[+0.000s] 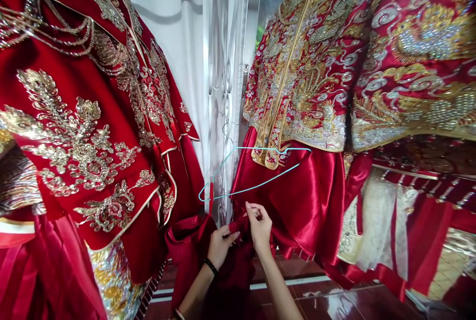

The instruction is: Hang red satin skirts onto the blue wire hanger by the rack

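Note:
A dark red garment [186, 255] hangs below a light blue wire hanger [256, 190]; a thin red strap at its left side reaches up to the hanger's left end. My left hand [220, 249], with a black beaded bracelet on the wrist, is closed on the garment's upper edge. Just right of it, my right hand [260, 225] is raised with thumb and forefinger pinched together at the same edge. Whatever thin piece lies between those fingertips is too small to make out. Both hands are below the hanger, apart from its wire.
A red jacket [111, 77] with silver beading hangs at left. To the right hang gold-embroidered jackets [316, 62] over a red satin skirt [297, 201]. Metal poles [226, 62] and a white curtain [163, 17] stand behind; the floor [334, 305] is dark red and shiny.

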Action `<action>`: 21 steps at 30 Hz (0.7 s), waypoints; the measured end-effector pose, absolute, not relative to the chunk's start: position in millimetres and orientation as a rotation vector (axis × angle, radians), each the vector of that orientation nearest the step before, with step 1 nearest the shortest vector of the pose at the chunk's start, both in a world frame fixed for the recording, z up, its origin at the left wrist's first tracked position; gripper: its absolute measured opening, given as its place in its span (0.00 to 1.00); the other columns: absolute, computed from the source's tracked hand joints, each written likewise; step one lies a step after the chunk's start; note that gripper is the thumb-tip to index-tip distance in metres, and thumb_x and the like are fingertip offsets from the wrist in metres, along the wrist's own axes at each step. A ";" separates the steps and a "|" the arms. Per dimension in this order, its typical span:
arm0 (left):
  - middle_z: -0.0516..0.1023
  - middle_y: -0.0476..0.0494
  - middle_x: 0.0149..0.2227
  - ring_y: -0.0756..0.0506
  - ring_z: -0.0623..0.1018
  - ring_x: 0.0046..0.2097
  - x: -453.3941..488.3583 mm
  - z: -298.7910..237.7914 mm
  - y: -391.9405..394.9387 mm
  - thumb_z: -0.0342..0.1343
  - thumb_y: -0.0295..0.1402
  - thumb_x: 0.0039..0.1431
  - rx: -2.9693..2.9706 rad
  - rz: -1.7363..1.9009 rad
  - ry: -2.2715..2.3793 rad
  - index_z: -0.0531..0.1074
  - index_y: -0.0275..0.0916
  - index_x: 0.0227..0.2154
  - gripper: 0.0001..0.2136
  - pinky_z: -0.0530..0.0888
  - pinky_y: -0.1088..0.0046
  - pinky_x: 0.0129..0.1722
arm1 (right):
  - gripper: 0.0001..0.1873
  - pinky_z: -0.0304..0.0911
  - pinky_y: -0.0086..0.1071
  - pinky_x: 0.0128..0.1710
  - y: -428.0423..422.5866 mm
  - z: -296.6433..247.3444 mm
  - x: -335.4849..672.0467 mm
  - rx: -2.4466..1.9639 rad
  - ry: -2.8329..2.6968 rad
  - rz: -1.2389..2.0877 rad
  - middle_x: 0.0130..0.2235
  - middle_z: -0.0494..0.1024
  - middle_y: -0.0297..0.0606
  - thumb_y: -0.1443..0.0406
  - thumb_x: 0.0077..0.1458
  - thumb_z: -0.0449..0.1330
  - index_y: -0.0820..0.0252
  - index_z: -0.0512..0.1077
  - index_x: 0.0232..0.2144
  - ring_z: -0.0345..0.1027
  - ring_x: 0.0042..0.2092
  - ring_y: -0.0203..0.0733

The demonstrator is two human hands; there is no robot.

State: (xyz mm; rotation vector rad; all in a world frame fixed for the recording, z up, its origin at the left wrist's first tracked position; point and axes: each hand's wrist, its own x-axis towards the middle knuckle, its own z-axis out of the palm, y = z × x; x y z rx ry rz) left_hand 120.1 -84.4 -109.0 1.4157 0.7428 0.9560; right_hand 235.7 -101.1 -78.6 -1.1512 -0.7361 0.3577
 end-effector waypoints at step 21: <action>0.74 0.46 0.26 0.53 0.71 0.30 124.7 -69.4 -77.3 0.67 0.36 0.32 0.937 1.003 0.595 0.75 0.33 0.27 0.16 0.68 0.76 0.33 | 0.16 0.54 0.26 0.21 -125.8 -71.8 255.9 -1.287 -0.811 0.359 0.17 0.61 0.26 0.52 0.44 0.58 0.61 0.68 0.25 0.54 0.20 0.31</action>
